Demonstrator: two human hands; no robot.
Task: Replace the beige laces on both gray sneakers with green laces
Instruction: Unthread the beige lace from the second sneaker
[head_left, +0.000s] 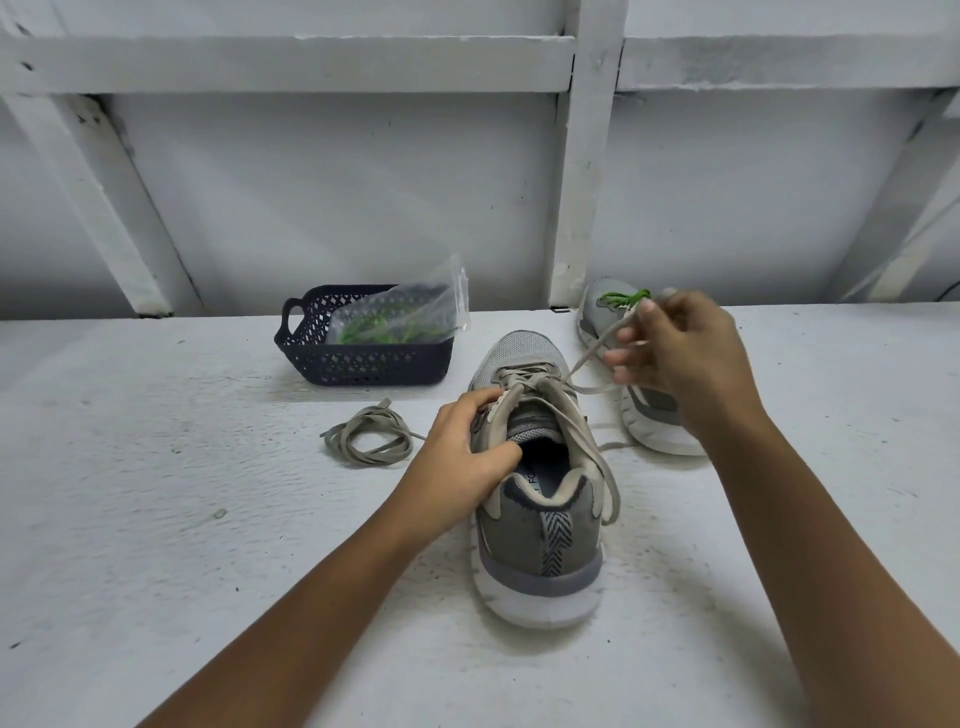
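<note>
Unlacing the near gray sneaker (540, 499), at the middle of the worktop (156, 467), heel toward the camera. Gripping its left side at the collar with the left hand (467, 457) to steady it. Pinching the beige lace (587, 358) in the raised right hand (680, 353), holding it taut up and to the right, with the lower rows still threaded.

Judged roughly halfway through: at right, the far sneaker (649, 415) already wearing a green lace (626, 298); at left, a removed beige lace (366, 434) lying coiled.

Next, probably: work the lace out row by row, then fetch a green one.

In the dark basket (363, 364), far left: a clear bag (410, 306) of green laces (374, 332).
</note>
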